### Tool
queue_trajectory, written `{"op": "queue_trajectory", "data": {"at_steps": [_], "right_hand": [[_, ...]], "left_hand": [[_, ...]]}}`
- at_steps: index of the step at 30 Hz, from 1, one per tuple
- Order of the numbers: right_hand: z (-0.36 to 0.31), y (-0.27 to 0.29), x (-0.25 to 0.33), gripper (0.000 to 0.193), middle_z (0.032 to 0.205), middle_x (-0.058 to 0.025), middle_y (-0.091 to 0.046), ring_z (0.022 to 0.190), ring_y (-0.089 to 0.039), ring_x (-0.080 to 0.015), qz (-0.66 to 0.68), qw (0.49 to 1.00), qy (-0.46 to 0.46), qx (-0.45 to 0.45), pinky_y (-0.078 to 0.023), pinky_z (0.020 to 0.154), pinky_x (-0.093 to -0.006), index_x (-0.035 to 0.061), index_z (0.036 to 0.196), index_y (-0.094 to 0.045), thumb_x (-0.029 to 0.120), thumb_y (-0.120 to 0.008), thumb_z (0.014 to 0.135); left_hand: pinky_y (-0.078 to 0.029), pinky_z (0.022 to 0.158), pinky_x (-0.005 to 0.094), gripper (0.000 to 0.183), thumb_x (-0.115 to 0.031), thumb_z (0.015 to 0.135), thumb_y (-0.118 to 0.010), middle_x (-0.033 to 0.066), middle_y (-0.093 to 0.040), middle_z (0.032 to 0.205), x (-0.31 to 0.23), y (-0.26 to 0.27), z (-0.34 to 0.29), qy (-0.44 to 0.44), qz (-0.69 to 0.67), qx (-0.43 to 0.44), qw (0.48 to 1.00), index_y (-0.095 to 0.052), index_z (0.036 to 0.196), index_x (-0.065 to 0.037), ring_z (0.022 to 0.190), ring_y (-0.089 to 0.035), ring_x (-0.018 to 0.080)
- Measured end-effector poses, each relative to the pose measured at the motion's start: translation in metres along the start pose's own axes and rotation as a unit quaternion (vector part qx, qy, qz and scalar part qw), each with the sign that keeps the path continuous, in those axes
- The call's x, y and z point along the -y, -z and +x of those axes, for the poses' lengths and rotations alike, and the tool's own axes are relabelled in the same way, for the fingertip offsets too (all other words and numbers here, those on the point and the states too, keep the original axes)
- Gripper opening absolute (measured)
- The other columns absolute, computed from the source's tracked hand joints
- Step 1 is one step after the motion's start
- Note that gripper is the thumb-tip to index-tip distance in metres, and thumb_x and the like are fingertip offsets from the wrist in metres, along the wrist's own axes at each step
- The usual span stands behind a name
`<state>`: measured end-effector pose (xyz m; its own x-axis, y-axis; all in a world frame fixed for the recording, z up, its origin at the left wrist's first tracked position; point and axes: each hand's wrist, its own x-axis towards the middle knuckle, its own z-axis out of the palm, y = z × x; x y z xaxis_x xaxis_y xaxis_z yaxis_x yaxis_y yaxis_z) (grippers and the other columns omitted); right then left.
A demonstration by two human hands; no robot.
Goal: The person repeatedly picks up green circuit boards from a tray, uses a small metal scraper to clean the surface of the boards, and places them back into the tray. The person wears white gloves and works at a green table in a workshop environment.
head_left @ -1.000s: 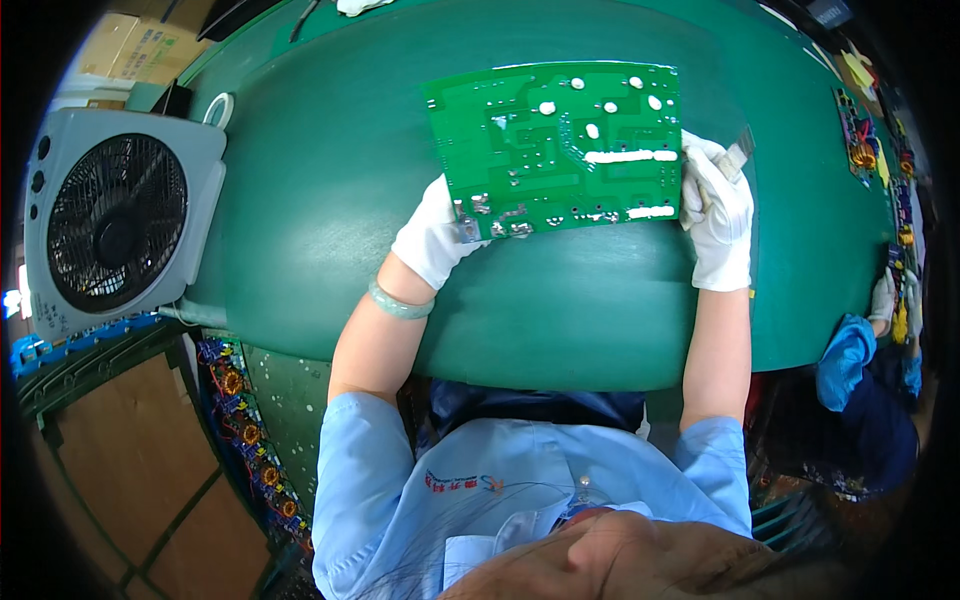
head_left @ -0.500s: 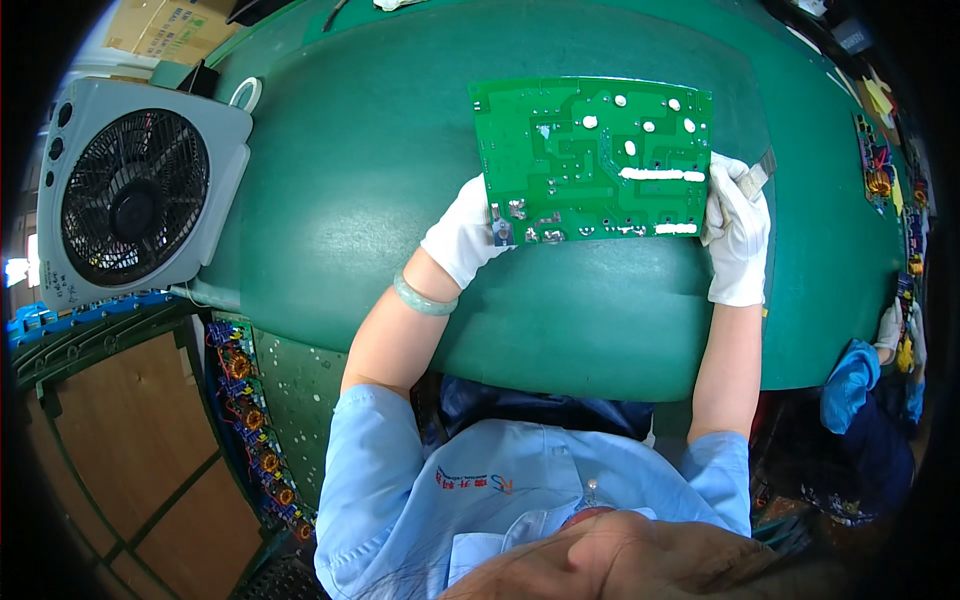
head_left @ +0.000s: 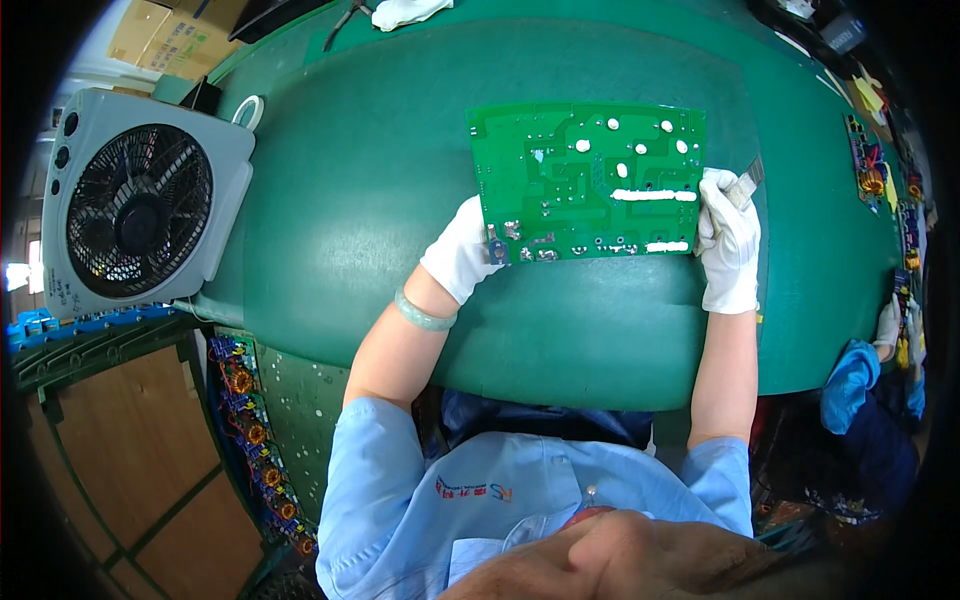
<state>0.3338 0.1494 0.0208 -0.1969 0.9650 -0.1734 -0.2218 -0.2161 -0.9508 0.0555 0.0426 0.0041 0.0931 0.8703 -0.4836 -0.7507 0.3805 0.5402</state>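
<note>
A green circuit board [head_left: 570, 185] is held up over the table, its solder side showing. White blobs and two white strips lie on its right part, and shiny solder patches run along its lower edge. My left hand [head_left: 463, 250], in a white glove, grips the board's lower left edge; its fingertips are hidden behind the board. Closed at the right edge is my right hand [head_left: 728, 245], also gloved. A small flat tool [head_left: 746, 184] with a pale body and a grey end sticks out of its fingers; its kind is unclear.
A grey box fan [head_left: 140, 210] stands at the left of the green table [head_left: 330, 230]. Populated circuit boards [head_left: 262, 435] line up at the lower left, with more boards [head_left: 868, 170] at the far right. A white cloth [head_left: 410, 12] lies at the back. Another person's gloved hand [head_left: 888, 328] shows at the right.
The board and both my hands have shifted slightly toward me and a little left in the picture. The view has tilted a bit, showing more of the white cloth. Both grips stay closed.
</note>
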Motion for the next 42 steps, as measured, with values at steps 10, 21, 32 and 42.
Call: {"op": "queue_trajectory", "data": {"at_steps": [10,21,32,42], "right_hand": [[0.001,0.004,-0.002,0.013,0.064,0.0016,-0.051,0.046,-0.039,-0.0042,0.041,0.999,0.009,0.036,-0.023,0.041,-0.0209,0.0074,0.093,-0.062,0.018,-0.065,0.087],[-0.001,0.003,-0.001,0.015,0.062,0.0037,-0.049,0.048,-0.037,-0.0033,-0.006,1.000,0.000,0.013,-0.023,0.041,-0.0207,0.0080,0.095,-0.061,0.021,-0.066,0.089],[0.001,0.000,-0.002,0.016,0.061,0.0038,-0.048,0.048,-0.038,-0.0029,-0.014,1.000,-0.001,0.000,-0.023,0.040,-0.0207,0.0078,0.096,-0.061,0.021,-0.066,0.088],[-0.003,-0.005,0.005,0.015,0.064,0.0037,-0.049,0.048,-0.039,-0.0032,-0.016,1.000,-0.010,0.012,-0.024,0.041,-0.0206,0.0071,0.092,-0.061,0.020,-0.067,0.086]], "left_hand": [[-0.060,0.074,0.0380,0.028,-0.018,0.099,-0.049,0.0122,-0.066,0.110,0.002,0.005,0.001,-0.002,0.014,-0.006,1.000,-0.058,0.120,-0.002,0.092,-0.068,0.0234],[-0.059,0.072,0.0375,0.026,-0.020,0.097,-0.052,0.0102,-0.067,0.106,0.002,0.000,0.002,0.007,0.039,-0.034,0.999,-0.059,0.116,-0.003,0.089,-0.068,0.0215],[-0.059,0.075,0.0384,0.029,-0.023,0.099,-0.049,0.0111,-0.067,0.108,0.002,0.003,0.003,0.015,-0.004,-0.008,1.000,-0.059,0.119,-0.004,0.093,-0.068,0.0226],[-0.058,0.078,0.0436,0.031,-0.022,0.101,-0.044,0.0136,-0.064,0.115,0.000,0.013,0.000,0.016,-0.035,0.054,0.998,-0.056,0.124,-0.003,0.098,-0.066,0.0275]]}}
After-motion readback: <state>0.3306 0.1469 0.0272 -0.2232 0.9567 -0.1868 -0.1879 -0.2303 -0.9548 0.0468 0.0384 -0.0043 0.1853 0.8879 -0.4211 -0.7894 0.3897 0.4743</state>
